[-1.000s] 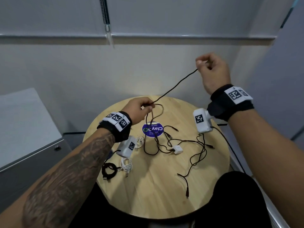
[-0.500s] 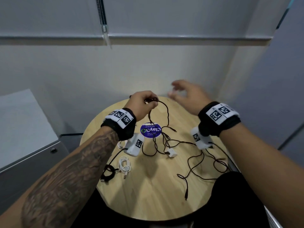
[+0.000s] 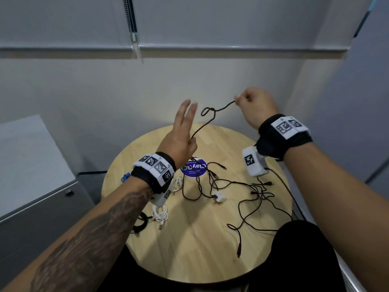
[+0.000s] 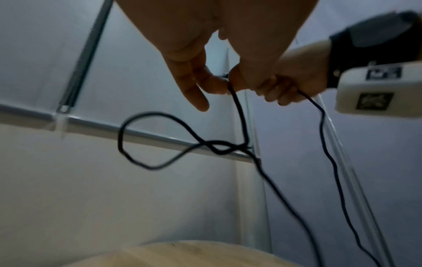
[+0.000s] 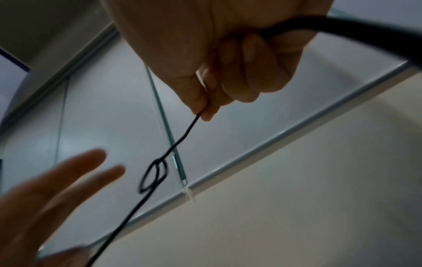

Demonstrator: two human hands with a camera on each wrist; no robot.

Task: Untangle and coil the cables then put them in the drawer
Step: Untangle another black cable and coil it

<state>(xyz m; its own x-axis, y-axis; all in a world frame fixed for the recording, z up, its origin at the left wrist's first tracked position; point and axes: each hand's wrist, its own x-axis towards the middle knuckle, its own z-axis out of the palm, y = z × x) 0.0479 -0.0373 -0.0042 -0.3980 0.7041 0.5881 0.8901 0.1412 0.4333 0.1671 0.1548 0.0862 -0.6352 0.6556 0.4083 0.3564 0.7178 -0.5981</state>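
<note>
A thin black cable point(image 3: 224, 106) hangs in the air above the round wooden table point(image 3: 189, 260). My right hand point(image 3: 252, 104) pinches its upper end between thumb and forefinger, as the right wrist view point(image 5: 212, 94) also shows. A loose loop point(image 4: 121, 144) sits in the cable just below the pinch. My left hand point(image 3: 185, 125) is raised beside the cable with straight, spread fingers and holds nothing. The cable runs down past its palm into a tangle of black cables point(image 3: 256, 192) on the table.
A grey cabinet point(image 3: 31, 186) with a lock stands at the left. On the table's left side lie a coiled white cable point(image 3: 160, 216), a coiled black cable point(image 3: 141, 225) and a purple sticker point(image 3: 193, 168). A white adapter point(image 3: 219, 197) lies mid-table.
Half a second ago my left hand gripped the cable and my right hand was open. Now the right hand pinches the cable and has lifted it, and the left hand has let go and risen.
</note>
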